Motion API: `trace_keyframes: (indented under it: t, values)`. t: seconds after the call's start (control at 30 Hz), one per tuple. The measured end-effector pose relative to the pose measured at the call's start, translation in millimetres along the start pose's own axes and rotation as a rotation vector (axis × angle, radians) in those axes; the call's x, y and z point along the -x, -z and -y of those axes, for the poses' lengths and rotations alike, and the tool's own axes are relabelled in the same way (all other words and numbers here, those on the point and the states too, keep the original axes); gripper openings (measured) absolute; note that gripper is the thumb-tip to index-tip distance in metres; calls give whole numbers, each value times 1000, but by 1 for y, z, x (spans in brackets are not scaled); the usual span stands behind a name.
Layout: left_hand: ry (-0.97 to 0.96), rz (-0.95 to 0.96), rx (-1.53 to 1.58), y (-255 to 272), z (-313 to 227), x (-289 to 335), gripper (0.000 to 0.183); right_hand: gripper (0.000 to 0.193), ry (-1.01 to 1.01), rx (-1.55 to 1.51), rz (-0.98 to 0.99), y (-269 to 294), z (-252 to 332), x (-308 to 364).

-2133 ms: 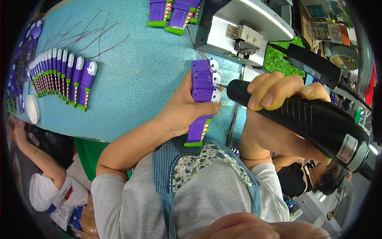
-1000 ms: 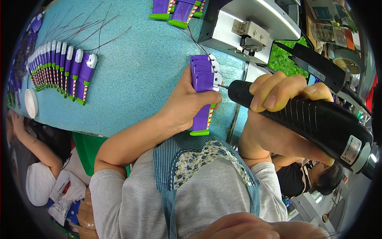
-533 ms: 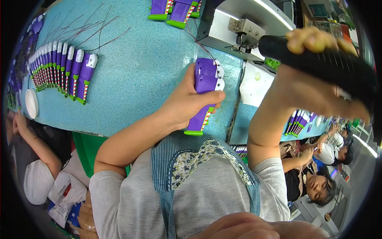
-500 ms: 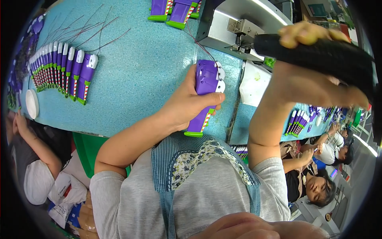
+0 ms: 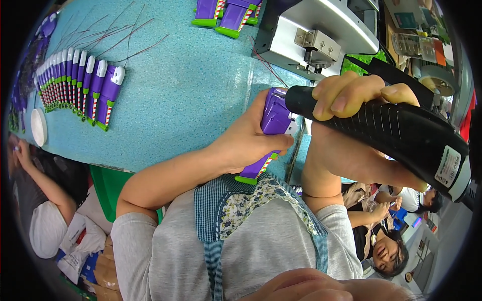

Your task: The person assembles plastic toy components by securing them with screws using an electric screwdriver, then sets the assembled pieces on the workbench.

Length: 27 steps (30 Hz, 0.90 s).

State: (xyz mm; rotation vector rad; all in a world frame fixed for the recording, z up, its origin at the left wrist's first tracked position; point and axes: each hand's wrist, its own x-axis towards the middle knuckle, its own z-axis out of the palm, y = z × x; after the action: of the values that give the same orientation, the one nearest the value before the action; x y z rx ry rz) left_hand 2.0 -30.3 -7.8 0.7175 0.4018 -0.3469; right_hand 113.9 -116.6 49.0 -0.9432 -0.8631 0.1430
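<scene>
My left hand (image 5: 243, 138) is wrapped round a purple plastic toy casing (image 5: 273, 118) with a green foot, a white part and a red-and-white striped edge. Thin dark red wires (image 5: 271, 68) trail from its upper end. A black electric screwdriver (image 5: 386, 125) is gripped in my right hand (image 5: 346, 150), fingers curled over its top. The nose of the screwdriver meets the casing's upper end, hiding its bit and the spot beneath.
Similar casings (image 5: 85, 85) stand in a curved row at left on the blue table (image 5: 186, 75), their wires fanned behind. More casings (image 5: 236, 17) lie at the back, beside a metal screw-feeder machine (image 5: 311, 35). A white round lid (image 5: 38, 127) sits far left. Co-workers sit on both sides.
The screwdriver has come down and left from beside the machine to the casing. My left hand has shifted slightly right and down with the casing, which is tilted more.
</scene>
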Motion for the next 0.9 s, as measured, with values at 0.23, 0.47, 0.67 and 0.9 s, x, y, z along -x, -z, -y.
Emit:
trace_keyframes:
  t: [0.23, 0.47, 0.67, 0.9]
  values:
    - [-2, 11, -37, 3, 0, -1, 71, 100, -27, -43, 14, 3, -5, 5]
    - [32, -24, -44, 1, -4, -1, 67, 98, 3, 9, 12, 12, 20, -26]
    - [106, -16, -1, 0, -4, 0, 68, 100, 26, -56, 19, 29, 10, -36]
    - [82, -36, 13, 2, 0, -1, 68, 92, -43, 12, 103, -3, 27, -5]
